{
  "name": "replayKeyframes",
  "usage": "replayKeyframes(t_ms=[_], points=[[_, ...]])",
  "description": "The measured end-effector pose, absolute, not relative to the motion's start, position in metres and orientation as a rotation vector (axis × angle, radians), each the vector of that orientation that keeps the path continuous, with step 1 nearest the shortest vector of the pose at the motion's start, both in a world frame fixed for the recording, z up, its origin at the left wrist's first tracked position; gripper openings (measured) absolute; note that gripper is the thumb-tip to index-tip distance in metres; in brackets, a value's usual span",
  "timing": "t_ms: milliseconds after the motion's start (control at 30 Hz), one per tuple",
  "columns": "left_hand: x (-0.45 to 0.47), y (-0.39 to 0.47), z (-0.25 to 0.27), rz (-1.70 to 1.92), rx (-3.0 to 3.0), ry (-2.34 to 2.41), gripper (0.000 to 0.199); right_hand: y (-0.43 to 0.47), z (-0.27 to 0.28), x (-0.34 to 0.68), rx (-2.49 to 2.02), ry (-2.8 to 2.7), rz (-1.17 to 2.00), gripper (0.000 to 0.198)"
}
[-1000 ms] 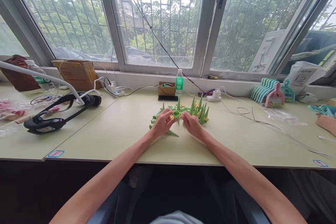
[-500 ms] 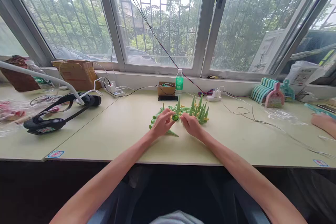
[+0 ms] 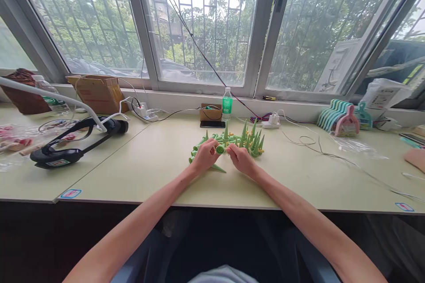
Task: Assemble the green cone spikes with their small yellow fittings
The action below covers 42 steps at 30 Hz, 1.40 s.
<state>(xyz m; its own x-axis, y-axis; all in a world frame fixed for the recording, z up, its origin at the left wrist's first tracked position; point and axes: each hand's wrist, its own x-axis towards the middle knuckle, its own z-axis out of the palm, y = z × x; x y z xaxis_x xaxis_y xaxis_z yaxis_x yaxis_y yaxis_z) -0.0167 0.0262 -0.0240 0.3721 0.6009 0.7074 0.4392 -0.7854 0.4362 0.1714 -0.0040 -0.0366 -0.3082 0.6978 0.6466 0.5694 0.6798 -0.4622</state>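
Note:
My left hand [image 3: 204, 156] is closed around a green plastic spike [image 3: 219, 150], its round open end turned towards me. Close by on the right, my right hand [image 3: 241, 158] is pinched; whatever sits between its fingertips is too small to make out. Behind both hands lies a group of green cone-shaped spikes [image 3: 244, 133], several upright with yellow parts near their bases. Another spike [image 3: 218, 168] lies flat under my left hand, pointing right.
A green-labelled bottle [image 3: 227, 103], a phone [image 3: 212, 124] and a small cardboard box [image 3: 210, 113] stand behind the spikes. To the left is a black headset [image 3: 66, 150]; to the right, small dustpans [image 3: 345, 121], cables and another person's hand [image 3: 415, 159].
The spike's round end in my left hand has shifted slightly left and tilted. At the right edge, the other person's hand has drawn back to the right.

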Motion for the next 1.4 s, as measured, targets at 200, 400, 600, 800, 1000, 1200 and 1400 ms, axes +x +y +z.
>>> replayKeyframes(t_ms=[200, 400, 600, 800, 1000, 1200, 1400], points=[[-0.017, 0.026, -0.022, 1.282, 2.393, 0.867, 0.02, -0.004, -0.036, 0.172, -0.955, -1.982, 0.13, 0.031], [-0.016, 0.026, -0.021, 1.26, 2.256, 0.889, 0.045, -0.003, -0.036, 0.173, -0.953, -1.939, 0.08, 0.031], [-0.017, 0.025, -0.02, 1.216, 2.142, 0.961, 0.064, -0.004, -0.036, 0.172, -0.923, -1.957, 0.087, 0.031], [-0.018, 0.02, -0.015, 1.165, 2.206, 0.907, 0.062, -0.003, -0.037, 0.173, -0.929, -1.967, 0.129, 0.031], [-0.019, 0.019, -0.014, 1.151, 2.261, 0.869, 0.058, -0.001, -0.039, 0.174, -0.955, -1.972, 0.146, 0.032], [-0.019, 0.021, -0.016, 1.187, 2.338, 0.808, 0.055, 0.0, -0.04, 0.175, -0.976, -1.976, 0.149, 0.032], [-0.019, 0.019, -0.015, 1.197, 2.383, 0.825, 0.051, 0.001, -0.041, 0.176, -1.002, -1.968, 0.147, 0.032]])
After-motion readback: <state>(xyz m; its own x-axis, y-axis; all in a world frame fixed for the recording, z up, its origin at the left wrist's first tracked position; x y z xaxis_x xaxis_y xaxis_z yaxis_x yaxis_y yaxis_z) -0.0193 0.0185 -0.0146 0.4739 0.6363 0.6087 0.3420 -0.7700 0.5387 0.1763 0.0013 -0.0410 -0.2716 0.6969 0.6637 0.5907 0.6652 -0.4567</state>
